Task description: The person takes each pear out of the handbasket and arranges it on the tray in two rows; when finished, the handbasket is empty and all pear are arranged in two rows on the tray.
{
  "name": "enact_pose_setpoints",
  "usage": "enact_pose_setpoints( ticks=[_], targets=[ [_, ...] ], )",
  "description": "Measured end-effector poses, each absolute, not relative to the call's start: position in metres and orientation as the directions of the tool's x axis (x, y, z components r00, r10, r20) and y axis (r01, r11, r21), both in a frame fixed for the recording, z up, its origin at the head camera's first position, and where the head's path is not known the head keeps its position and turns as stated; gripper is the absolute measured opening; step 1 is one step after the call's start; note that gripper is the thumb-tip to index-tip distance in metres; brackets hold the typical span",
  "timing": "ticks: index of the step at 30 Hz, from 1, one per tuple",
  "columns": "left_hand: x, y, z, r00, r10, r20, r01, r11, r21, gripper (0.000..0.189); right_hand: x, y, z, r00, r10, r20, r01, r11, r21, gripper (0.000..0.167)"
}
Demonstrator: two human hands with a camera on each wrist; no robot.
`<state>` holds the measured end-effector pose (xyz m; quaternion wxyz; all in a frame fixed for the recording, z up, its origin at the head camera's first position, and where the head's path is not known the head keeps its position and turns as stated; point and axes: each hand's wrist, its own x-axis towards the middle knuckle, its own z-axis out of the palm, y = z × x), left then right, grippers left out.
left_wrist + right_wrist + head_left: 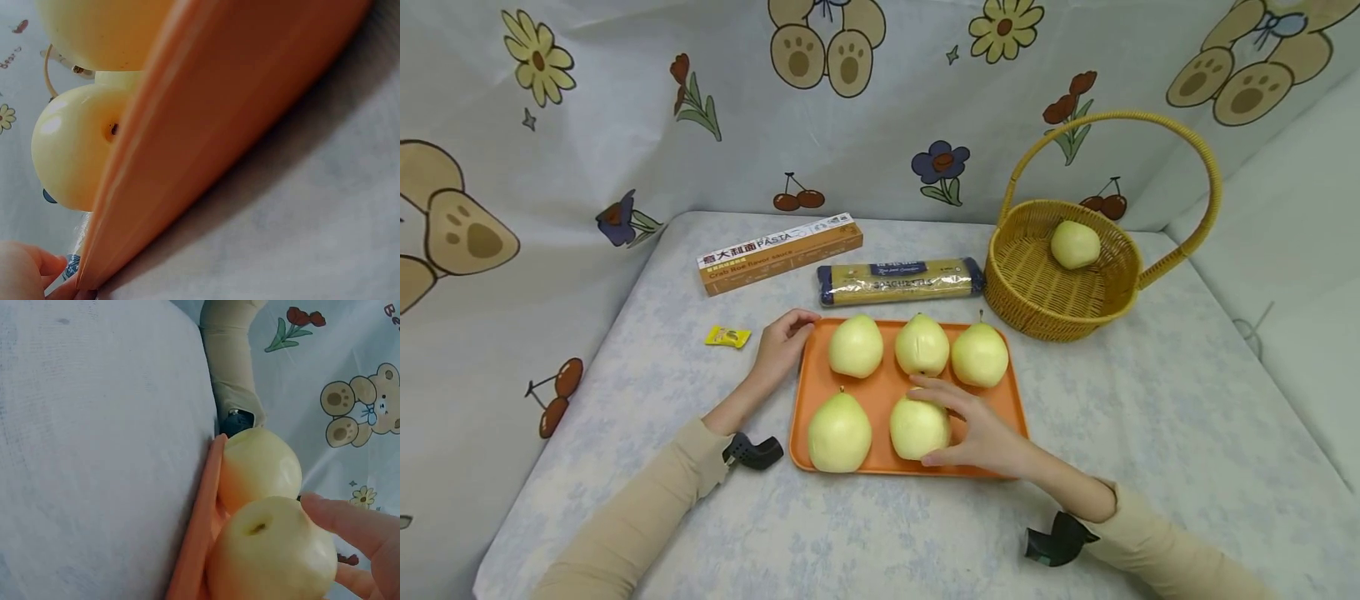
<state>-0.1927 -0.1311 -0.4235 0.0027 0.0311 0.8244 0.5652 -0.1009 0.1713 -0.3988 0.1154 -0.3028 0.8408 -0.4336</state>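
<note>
An orange tray (988,421) bears pale yellow-green pears in two rows: three at the far side, two at the near side. My right hand (981,429) curls round the near-row right pear (917,427), fingers over its far side and thumb on its near side. In the right wrist view the thumb touches this pear (269,556), and the near-left pear (259,465) sits behind it. With its fingers, my left hand (782,342) grips the tray's far left corner. The left wrist view shows those fingers (53,262) at the rim, partly cut off.
Beyond the tray lie a pasta box (781,254) and a spaghetti packet (898,282). A wicker basket (1037,308) with a tall handle stands at the back right, holding one pear (1075,244). A small yellow wrapped packet (727,337) lies left of the left hand.
</note>
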Motion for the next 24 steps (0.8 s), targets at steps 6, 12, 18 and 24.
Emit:
enact_pose_setpoints(
  ticks=[6,12,18,24],
  targets=[
    [-0.203,-0.135,-0.443,-0.998,0.052,0.034,0.050,0.350,0.935,0.027,-0.123,0.187,-0.372,-0.859,-0.467,0.210,-0.443,0.469,-0.764,0.056],
    [-0.210,-0.140,-0.461,-0.998,0.039,0.046,0.057,0.344,0.937,0.025,-0.205,0.243,-0.352,-0.940,-0.059,0.336,-0.329,0.409,-0.851,0.029],
    [-0.209,-0.137,-0.461,-0.997,0.041,0.058,0.069,0.348,0.935,0.023,-0.270,0.298,-0.353,-0.936,0.221,0.272,-0.157,0.428,-0.890,0.016],
    [-0.210,-0.137,-0.458,-0.998,0.033,0.059,0.067,0.348,0.935,0.024,-0.306,0.328,-0.357,-0.950,0.257,0.179,-0.030,0.494,-0.869,0.026]
  ],
)
